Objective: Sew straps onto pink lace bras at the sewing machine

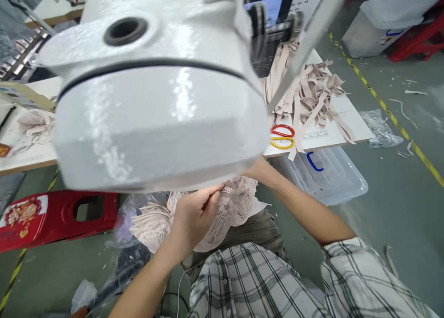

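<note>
A big white sewing machine head [156,100] fills the upper middle of the view. Just below it my left hand [194,214] is closed in a pinch on a piece of pale pink lace fabric [236,207] that lies over my lap. My right forearm [305,207] reaches up from the right toward the machine. My right hand is hidden behind the machine head.
The white work table [343,124] holds a pile of beige fabric strips [312,96] and red and yellow loops [282,137]. A clear plastic bin [329,174] sits under its edge. A red stool [52,218] stands at left. Yellow floor tape [388,114] runs at right.
</note>
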`<state>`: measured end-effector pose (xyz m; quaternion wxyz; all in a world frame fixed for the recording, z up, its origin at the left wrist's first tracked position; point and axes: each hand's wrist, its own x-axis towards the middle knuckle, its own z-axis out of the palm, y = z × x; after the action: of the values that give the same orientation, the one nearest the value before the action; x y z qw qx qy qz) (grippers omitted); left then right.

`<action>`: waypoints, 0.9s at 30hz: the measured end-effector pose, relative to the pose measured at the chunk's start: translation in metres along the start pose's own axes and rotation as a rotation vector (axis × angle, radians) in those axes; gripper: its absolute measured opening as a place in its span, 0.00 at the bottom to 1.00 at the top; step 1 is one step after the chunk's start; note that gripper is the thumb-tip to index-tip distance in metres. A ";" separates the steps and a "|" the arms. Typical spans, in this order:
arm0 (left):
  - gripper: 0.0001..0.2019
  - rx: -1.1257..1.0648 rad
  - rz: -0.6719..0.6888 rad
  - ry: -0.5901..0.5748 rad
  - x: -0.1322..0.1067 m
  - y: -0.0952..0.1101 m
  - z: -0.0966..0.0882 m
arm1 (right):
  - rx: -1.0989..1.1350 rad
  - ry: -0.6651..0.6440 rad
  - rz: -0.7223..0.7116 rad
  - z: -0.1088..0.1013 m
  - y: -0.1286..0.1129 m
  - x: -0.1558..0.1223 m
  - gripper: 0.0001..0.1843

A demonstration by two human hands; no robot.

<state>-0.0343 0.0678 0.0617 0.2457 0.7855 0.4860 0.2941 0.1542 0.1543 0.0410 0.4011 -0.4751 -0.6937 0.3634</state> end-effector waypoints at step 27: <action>0.11 0.329 0.314 0.121 -0.007 -0.011 0.011 | 0.088 0.060 -0.101 0.006 0.007 -0.004 0.02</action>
<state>-0.0361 0.0654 0.0450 0.0360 0.8619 0.4130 0.2919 0.1522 0.1519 0.0313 0.4600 -0.4320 -0.6878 0.3587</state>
